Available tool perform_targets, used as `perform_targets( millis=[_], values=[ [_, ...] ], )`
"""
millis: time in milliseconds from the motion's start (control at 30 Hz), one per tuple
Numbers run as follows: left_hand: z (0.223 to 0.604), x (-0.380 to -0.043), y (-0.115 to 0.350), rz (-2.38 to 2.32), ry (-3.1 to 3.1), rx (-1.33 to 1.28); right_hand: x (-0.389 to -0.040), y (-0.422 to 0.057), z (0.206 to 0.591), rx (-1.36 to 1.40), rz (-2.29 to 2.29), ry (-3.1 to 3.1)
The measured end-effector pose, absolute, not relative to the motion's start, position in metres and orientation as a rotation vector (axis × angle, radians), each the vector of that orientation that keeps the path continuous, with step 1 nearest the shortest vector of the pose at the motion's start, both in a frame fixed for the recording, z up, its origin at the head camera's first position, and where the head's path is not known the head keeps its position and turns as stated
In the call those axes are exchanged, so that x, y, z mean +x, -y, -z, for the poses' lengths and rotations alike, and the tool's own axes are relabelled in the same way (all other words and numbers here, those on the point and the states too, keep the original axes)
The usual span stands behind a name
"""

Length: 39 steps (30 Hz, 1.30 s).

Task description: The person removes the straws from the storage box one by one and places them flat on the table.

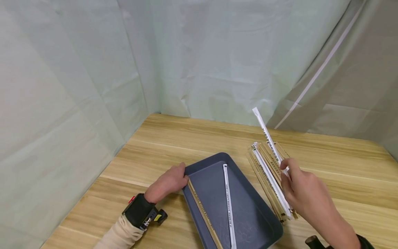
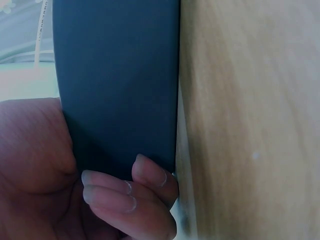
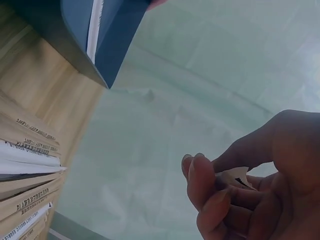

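Observation:
My left hand grips the upper left corner of a dark grey tray; the left wrist view shows its fingertips curled against the tray's outer wall. Inside the tray lie a brown paper-wrapped straw along the left side and a white paper-wrapped straw near the middle. My right hand pinches another slim white wrapped straw by its lower end, tilted up and to the left. It is held over a pile of brown and white wrapped straws right of the tray.
The tray and pile rest on a wooden table. Pale sheeting hangs behind and to the left of it, with a greyer fold at the right. A camera mount sticks out from the left wrist beside the tray.

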<state>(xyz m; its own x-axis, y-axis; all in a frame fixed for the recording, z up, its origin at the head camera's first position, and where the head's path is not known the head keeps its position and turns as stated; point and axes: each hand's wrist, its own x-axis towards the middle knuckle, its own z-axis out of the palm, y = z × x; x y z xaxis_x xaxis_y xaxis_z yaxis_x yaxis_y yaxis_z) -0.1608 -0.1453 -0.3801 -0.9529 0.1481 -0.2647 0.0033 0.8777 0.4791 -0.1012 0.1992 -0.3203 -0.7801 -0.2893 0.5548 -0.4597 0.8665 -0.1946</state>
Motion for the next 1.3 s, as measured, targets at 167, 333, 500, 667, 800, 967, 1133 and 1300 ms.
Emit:
perform_targets(
  millis=[167,333,500,667,800,967,1133,1300],
  values=[
    [0.381,-0.161,0.145,-0.703,-2.758,0.126,-0.103,-0.201,0.323,0.541,-0.439,2.508],
    [0.381,-0.161,0.146,-0.702,-2.766,0.133,-0.11,-0.204,0.33,0.523,-0.406,2.555],
    [0.381,-0.161,0.147,-0.715,-2.761,0.137,-0.12,-0.212,0.339,0.444,-0.394,2.76],
    [0.381,-0.16,0.148,-0.712,-2.758,0.121,-0.131,-0.226,0.346,0.357,-0.385,2.985],
    [0.382,-0.161,0.149,-0.717,-2.762,0.129,-0.139,-0.238,0.346,0.303,-0.368,3.091],
    [0.383,-0.159,0.15,-0.728,-2.766,0.133,-0.144,-0.246,0.347,0.284,-0.323,3.173],
    [0.383,-0.159,0.149,-0.738,-2.759,0.125,-0.145,-0.249,0.353,0.293,-0.288,3.214],
    [0.383,-0.16,0.148,-0.722,-2.767,0.124,-0.14,-0.238,0.356,0.357,-0.259,3.15]
  ],
)
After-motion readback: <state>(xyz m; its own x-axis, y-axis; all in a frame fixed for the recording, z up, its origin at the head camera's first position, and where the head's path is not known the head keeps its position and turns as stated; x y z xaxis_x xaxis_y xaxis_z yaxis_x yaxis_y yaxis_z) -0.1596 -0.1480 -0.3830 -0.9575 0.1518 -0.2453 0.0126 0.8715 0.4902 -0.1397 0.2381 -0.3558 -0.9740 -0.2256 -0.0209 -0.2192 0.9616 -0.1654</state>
